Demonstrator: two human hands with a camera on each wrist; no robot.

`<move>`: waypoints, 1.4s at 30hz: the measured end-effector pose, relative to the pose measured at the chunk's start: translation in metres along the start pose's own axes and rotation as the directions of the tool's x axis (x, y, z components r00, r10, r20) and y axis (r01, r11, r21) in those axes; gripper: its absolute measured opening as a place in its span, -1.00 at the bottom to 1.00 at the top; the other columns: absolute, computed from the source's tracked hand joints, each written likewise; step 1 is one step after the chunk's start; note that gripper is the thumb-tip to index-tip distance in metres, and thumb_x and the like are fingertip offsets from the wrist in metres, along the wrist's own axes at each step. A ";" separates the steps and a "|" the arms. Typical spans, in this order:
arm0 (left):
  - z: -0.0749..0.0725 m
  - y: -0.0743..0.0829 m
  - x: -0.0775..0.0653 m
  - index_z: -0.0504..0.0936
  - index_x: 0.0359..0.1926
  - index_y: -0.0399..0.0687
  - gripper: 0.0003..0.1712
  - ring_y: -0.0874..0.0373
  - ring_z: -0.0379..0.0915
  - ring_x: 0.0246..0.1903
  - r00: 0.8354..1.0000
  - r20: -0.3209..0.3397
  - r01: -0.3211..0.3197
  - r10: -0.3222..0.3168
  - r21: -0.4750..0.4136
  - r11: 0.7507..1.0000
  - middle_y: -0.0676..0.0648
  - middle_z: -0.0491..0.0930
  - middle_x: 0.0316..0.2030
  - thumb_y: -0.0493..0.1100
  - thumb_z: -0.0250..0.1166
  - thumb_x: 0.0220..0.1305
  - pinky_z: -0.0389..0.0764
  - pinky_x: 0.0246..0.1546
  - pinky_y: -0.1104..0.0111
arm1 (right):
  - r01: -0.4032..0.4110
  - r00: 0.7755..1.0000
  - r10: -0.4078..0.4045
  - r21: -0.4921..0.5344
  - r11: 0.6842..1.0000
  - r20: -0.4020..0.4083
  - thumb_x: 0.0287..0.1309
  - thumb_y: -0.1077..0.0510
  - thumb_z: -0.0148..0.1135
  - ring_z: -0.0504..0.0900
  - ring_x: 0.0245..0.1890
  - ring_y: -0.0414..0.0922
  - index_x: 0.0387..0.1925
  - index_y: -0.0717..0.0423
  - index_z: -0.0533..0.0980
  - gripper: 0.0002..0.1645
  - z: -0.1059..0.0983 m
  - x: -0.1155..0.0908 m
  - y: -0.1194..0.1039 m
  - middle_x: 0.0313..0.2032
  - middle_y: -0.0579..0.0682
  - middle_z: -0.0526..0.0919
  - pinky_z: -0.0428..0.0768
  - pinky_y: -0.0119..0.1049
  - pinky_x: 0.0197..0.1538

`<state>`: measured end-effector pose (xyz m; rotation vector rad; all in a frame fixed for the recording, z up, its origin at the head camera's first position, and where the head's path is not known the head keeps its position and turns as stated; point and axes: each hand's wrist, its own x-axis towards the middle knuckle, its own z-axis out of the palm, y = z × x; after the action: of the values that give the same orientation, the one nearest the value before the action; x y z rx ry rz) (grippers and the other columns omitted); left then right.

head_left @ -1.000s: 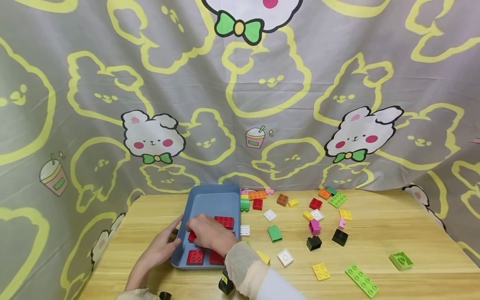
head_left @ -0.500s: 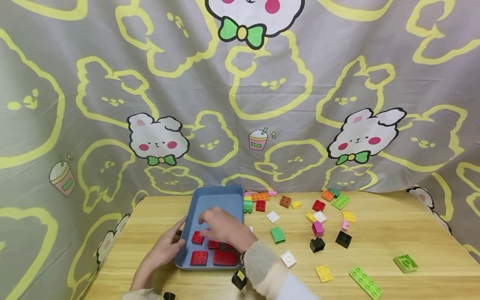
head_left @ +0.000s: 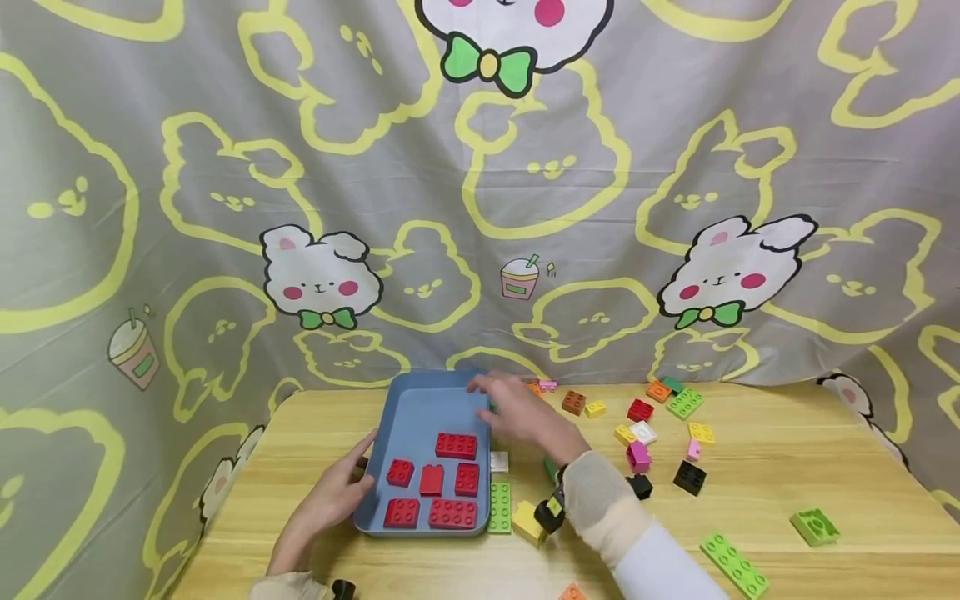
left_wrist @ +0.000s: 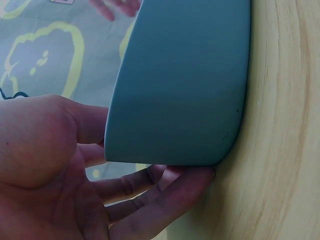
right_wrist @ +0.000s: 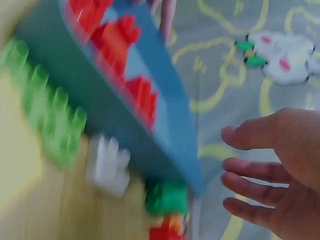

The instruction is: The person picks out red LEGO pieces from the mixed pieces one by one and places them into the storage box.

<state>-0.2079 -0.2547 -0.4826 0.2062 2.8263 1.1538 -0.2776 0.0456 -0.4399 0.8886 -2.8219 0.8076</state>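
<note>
A blue tray (head_left: 431, 404) stands on the table with several red bricks (head_left: 456, 445) lying apart inside it. My left hand (head_left: 333, 492) holds its left side, the thumb at the rim and the other fingers along the outer wall (left_wrist: 180, 90). Above the tray's right edge, my right hand (head_left: 521, 410) has its fingers spread and carries nothing. In the blurred right wrist view that hand (right_wrist: 280, 175) is apart from the tray and the bricks. Just beyond the right wall lie a light green brick (head_left: 499, 508) and a white brick (head_left: 498, 462); a green brick (right_wrist: 167, 197) is partly hidden.
More loose bricks are scattered over the table's right half, among them a black brick (head_left: 689, 477), a long lime brick (head_left: 734, 565) and a brown brick (head_left: 573, 402). A yellow brick (head_left: 529, 523) lies near my right wrist. A patterned curtain (head_left: 420, 192) hangs behind.
My right hand has lifted from among the red bricks and moved right and back, over the tray's right edge. It uncovers the bricks in the tray. The left hand stays at the tray.
</note>
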 end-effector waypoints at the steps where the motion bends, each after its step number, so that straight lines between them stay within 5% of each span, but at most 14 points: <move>1: 0.000 0.000 0.000 0.17 0.49 -0.25 -0.22 -0.04 0.44 -0.19 1.000 0.003 -0.001 0.001 0.000 1.000 -0.28 0.52 -0.12 -0.45 0.15 0.25 0.59 -0.26 0.13 | -0.009 1.000 0.009 -0.007 1.000 -0.009 0.19 0.19 0.30 0.54 -0.04 -0.04 0.04 0.07 0.57 -0.65 0.000 0.000 0.008 -0.03 0.08 0.58 0.58 -0.14 -0.03; 6: 0.002 -0.001 0.000 0.17 0.49 -0.24 -0.21 -0.04 0.44 -0.20 1.000 -0.003 -0.009 0.009 0.002 1.000 -0.28 0.52 -0.14 -0.46 0.15 0.25 0.58 -0.26 0.15 | -0.054 0.998 0.052 -0.066 0.996 -0.031 0.13 0.23 0.33 0.50 -0.14 -0.03 0.00 0.16 0.59 -0.64 0.001 -0.001 0.040 -0.04 0.11 0.54 0.56 -0.06 -0.11; 11: 0.004 0.000 0.002 0.18 0.49 -0.21 -0.21 -0.03 0.44 -0.18 1.000 -0.007 -0.005 0.005 -0.005 1.000 -0.27 0.53 -0.13 -0.46 0.15 0.24 0.58 -0.25 0.16 | -0.103 0.994 0.107 -0.097 0.990 0.032 0.08 0.26 0.35 0.50 0.00 0.02 0.06 0.20 0.58 -0.55 0.007 -0.005 0.058 0.05 0.14 0.52 0.51 0.01 0.07; 16: 0.004 0.002 0.002 0.18 0.49 -0.21 -0.22 -0.05 0.43 -0.18 1.000 -0.005 0.005 -0.005 -0.012 1.000 -0.28 0.52 -0.12 -0.44 0.15 0.25 0.59 -0.25 0.14 | -0.123 0.989 0.130 -0.105 0.987 0.068 0.01 0.30 0.37 0.48 -0.15 -0.03 -0.07 0.20 0.61 -0.64 0.012 -0.007 0.065 -0.04 0.13 0.52 0.57 -0.12 -0.11; 23: 0.003 0.001 0.000 0.19 0.49 -0.20 -0.22 -0.05 0.43 -0.17 1.000 -0.008 0.011 -0.011 -0.011 1.000 -0.28 0.52 -0.11 -0.44 0.15 0.25 0.58 -0.25 0.16 | -0.066 0.994 0.076 -0.120 0.991 0.084 -0.05 0.35 0.41 0.49 -0.29 -0.07 -0.29 0.21 0.65 -0.80 0.015 -0.007 0.067 -0.30 0.05 0.54 0.59 -0.20 -0.25; 42: 0.000 -0.002 0.001 0.17 0.50 -0.20 -0.21 -0.04 0.44 -0.18 1.000 -0.001 0.010 -0.010 -0.007 1.000 -0.29 0.52 -0.11 -0.44 0.15 0.25 0.59 -0.23 0.14 | -0.164 0.977 0.178 -0.123 0.979 0.115 -0.01 0.38 0.35 0.51 -0.42 -0.10 -0.18 0.29 0.66 -0.73 -0.008 -0.011 0.048 -0.35 0.03 0.63 0.58 -0.24 -0.35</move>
<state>-0.2093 -0.2558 -0.4838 0.1904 2.8208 1.1616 -0.2955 0.0885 -0.4579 0.7114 -3.0526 0.6217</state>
